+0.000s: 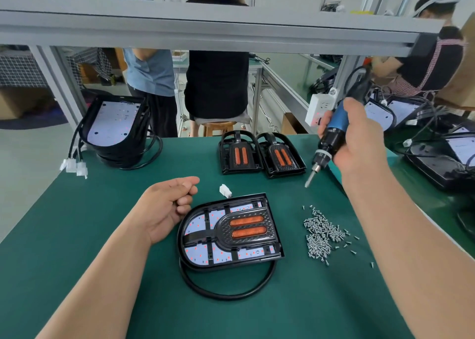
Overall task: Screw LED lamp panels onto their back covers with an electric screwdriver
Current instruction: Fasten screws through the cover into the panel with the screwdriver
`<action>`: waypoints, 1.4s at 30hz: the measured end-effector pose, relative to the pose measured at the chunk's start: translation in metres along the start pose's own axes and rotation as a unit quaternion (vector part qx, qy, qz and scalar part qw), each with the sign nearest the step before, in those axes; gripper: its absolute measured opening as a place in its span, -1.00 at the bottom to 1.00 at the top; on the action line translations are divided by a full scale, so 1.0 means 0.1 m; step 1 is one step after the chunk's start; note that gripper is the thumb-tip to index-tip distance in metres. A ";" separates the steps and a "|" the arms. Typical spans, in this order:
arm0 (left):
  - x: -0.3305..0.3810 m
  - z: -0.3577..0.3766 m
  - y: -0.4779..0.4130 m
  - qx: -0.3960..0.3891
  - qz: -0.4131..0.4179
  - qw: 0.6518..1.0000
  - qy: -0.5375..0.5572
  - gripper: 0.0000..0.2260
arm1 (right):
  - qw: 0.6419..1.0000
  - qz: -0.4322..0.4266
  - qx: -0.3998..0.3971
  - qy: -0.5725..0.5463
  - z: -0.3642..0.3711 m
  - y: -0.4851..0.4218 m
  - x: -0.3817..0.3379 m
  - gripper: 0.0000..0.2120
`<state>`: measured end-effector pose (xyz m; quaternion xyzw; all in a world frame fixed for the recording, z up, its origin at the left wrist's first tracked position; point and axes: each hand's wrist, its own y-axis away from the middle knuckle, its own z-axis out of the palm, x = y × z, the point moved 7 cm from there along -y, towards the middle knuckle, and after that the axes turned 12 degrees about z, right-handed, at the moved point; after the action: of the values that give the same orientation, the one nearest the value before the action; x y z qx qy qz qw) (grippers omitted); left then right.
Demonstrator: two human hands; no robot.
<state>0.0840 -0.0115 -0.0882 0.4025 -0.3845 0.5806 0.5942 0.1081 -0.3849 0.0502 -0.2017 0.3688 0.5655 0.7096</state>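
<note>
A black lamp assembly (228, 232) with a white LED panel and two orange strips lies flat on the green mat in front of me, its black cable (226, 291) looped under it and a white connector (225, 191) at its far edge. My left hand (167, 207) hovers just left of it with curled fingers, thumb against the forefinger; whether it pinches a screw is hidden. My right hand (359, 138) grips the blue and black electric screwdriver (329, 139), raised at the right, bit pointing down-left. A heap of small silver screws (321, 233) lies right of the lamp.
Two black covers (259, 152) with orange strips stand at the mat's far edge. A stack of lamp units (115, 130) with cables sits far left. More lamp units (442, 156) crowd the right. A metal frame beam (205, 27) runs overhead; people work beyond it.
</note>
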 end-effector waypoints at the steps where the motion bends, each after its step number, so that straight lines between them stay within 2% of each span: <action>1: 0.00 0.00 0.00 0.001 0.001 1.000 0.002 -0.84 | 1.000 -0.009 -0.003 -0.005 0.05 -0.01 -0.02 -0.82; 4: 0.02 0.01 -0.01 -0.007 0.005 1.000 0.003 -0.85 | 0.999 -0.003 -0.010 -0.033 0.10 0.00 0.03 -0.84; 8: 0.03 0.04 0.00 -0.032 0.012 0.999 0.009 -0.71 | 0.992 0.044 0.010 -0.117 -0.08 0.10 0.36 -0.80; 13: -0.01 0.09 0.00 -0.070 0.011 0.997 -0.012 -0.79 | 0.980 0.051 0.051 -0.184 -0.23 0.22 0.76 -0.84; 19: -0.05 0.14 0.01 -0.085 0.010 0.996 -0.032 -0.81 | 0.974 0.051 0.025 -0.218 -0.03 0.28 0.98 -0.85; 29: -0.07 0.28 0.06 -0.127 0.003 0.991 -0.037 -0.89 | 0.981 0.039 -0.028 -0.187 0.41 0.28 1.12 -0.86; 36: -0.08 0.36 0.08 -0.154 0.002 0.988 -0.032 -0.87 | 0.988 0.045 -0.031 -0.146 0.53 0.30 1.26 -0.80; 42: -0.08 0.37 0.08 -0.158 0.003 0.987 -0.039 -0.85 | 0.990 0.039 -0.026 -0.136 0.51 0.30 1.27 -0.82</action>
<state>0.0764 -0.0483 -0.0814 0.3249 -0.4955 0.4983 0.6329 0.1059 -0.2579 -0.0086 -0.1269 0.2613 0.6240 0.7254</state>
